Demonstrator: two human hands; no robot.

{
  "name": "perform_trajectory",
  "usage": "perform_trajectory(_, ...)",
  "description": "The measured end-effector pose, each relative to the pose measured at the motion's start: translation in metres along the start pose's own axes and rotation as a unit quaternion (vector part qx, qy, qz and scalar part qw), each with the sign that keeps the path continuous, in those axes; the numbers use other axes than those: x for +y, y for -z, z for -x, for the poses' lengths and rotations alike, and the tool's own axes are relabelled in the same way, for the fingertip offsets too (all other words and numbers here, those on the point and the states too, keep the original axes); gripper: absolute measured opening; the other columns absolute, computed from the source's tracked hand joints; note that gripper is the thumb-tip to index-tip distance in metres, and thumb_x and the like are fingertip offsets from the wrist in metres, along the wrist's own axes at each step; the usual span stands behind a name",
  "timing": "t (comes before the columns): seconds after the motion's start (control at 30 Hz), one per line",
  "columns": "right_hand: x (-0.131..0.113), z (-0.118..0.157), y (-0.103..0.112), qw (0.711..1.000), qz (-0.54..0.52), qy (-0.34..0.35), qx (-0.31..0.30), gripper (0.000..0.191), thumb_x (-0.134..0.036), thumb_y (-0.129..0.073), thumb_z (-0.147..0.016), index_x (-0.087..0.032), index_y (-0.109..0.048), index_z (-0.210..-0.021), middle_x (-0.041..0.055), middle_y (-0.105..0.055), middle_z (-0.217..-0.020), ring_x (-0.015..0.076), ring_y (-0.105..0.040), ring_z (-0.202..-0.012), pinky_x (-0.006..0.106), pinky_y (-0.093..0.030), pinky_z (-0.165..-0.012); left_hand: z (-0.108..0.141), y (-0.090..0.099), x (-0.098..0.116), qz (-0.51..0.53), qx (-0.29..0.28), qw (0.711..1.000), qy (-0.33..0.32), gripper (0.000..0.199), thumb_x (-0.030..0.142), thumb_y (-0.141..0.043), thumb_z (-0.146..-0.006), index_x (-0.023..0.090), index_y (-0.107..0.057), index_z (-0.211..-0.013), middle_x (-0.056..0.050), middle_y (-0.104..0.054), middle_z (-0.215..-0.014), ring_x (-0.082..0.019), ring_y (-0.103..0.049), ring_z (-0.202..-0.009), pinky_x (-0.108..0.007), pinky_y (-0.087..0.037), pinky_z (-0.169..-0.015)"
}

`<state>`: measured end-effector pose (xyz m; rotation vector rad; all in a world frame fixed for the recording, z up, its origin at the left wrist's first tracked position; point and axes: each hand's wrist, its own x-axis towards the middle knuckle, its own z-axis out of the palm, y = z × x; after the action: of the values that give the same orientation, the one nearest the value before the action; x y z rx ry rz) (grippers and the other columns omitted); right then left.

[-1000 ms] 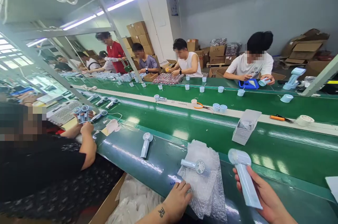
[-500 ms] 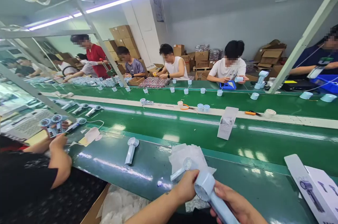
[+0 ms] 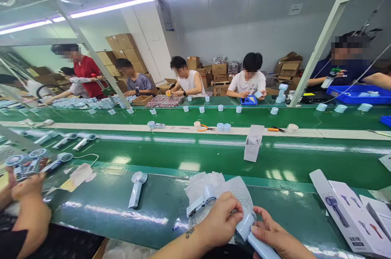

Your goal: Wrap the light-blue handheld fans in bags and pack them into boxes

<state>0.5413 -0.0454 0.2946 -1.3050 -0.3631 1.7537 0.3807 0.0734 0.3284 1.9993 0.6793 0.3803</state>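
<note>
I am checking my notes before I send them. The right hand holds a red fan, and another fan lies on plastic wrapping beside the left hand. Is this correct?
Not quite: the head view shows that the held fan in the right hand is light blue, not red. The second fan does lie on plastic wrapping beside the left hand.

no words legible, box (image 3: pixel 351 212) at right with dark lettering near its foot, too small to read, white carton (image 3: pixel 253 145) on belt (image 3: pixel 195 151), fine print blurred, wall sign (image 3: pixel 295 9) unreadable, left hand (image 3: pixel 223 217), wrist tattoo (image 3: pixel 190 232) unclear
</note>
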Motion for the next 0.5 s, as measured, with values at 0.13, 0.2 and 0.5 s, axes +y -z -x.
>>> perform_trajectory(0.13, -0.002, 0.0, -0.002, 1.0, -0.007, 0.011, 0.007, 0.061, -0.05, -0.075, -0.067, -0.022, -0.045, -0.112, -0.0058, -0.063, -0.064, 0.0101, -0.061, -0.047, 0.016, -0.044, -0.036, -0.006, -0.006, -0.007, -0.228, -0.059, 0.947, -0.217, 0.016, 0.012, -0.049, -0.079, 0.018, -0.059, -0.089, -0.006, -0.063, -0.086, -0.018, -0.055, -0.084, -0.028, -0.048, -0.076)
perform_trajectory(0.2, 0.004, -0.002, 0.002, 0.999, -0.023, 0.029, 0.03, 0.046, -0.053, -0.073, -0.069, -0.02, -0.052, -0.095, -0.005, -0.061, -0.061, 0.0105, -0.062, -0.048, 0.016, -0.045, -0.037, -0.006, -0.01, -0.019, -0.325, -0.05, 0.904, -0.273, 0.019, 0.011, -0.045, -0.081, 0.015, -0.059, -0.093, -0.008, -0.063, -0.085, -0.02, -0.053, -0.079, -0.031, -0.049, -0.071)
perform_trajectory(0.5, 0.02, -0.005, 0.007, 0.975, -0.088, 0.118, 0.165, 0.046, -0.054, -0.074, -0.068, -0.021, -0.054, -0.093, -0.0046, -0.063, -0.061, 0.0141, -0.065, -0.052, 0.022, -0.05, -0.038, -0.035, -0.013, -0.044, -0.019, -0.038, 0.994, 0.1, 0.027, 0.012, -0.048, -0.078, 0.018, -0.061, -0.101, -0.006, -0.061, -0.097, -0.018, -0.059, -0.089, -0.035, -0.051, -0.082)
